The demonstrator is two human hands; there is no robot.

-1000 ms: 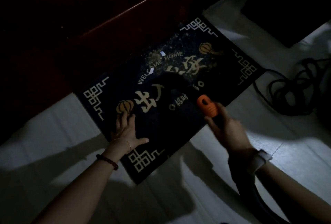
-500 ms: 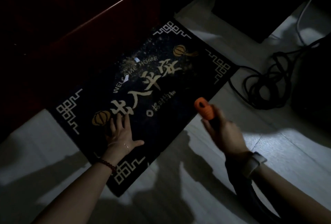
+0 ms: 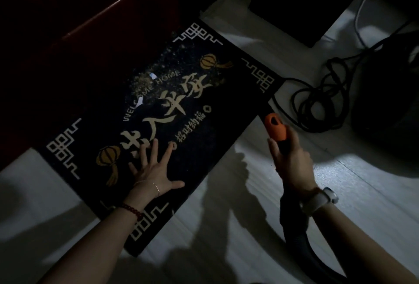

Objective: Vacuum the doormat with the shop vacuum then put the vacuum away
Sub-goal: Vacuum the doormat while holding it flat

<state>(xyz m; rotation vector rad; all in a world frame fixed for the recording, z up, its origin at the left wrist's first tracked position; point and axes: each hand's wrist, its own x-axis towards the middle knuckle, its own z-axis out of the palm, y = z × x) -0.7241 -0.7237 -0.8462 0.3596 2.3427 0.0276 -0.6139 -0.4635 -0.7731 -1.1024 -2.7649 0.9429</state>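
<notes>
The doormat (image 3: 158, 111) is laid on the pale floor (image 3: 226, 227) against a dark red door (image 3: 79, 22), with crumbs and paper scraps (image 3: 145, 84) scattered over its far half. It is pinned by the left hand (image 3: 154, 170), laid flat with fingers (image 3: 167, 152) spread and released. The orange nozzle (image 3: 275, 126) is clenched in the right hand (image 3: 290, 159), off the mat's right edge, near a coiled cord (image 3: 317, 102). The debris would best be cleared if the nozzle were brought back over the mat and drawn in slow, overlapping passes while the mat is pressed down. Against a second ago, the nozzle has been withdrawn off the mat, and the left fingers have been splayed wider.
</notes>
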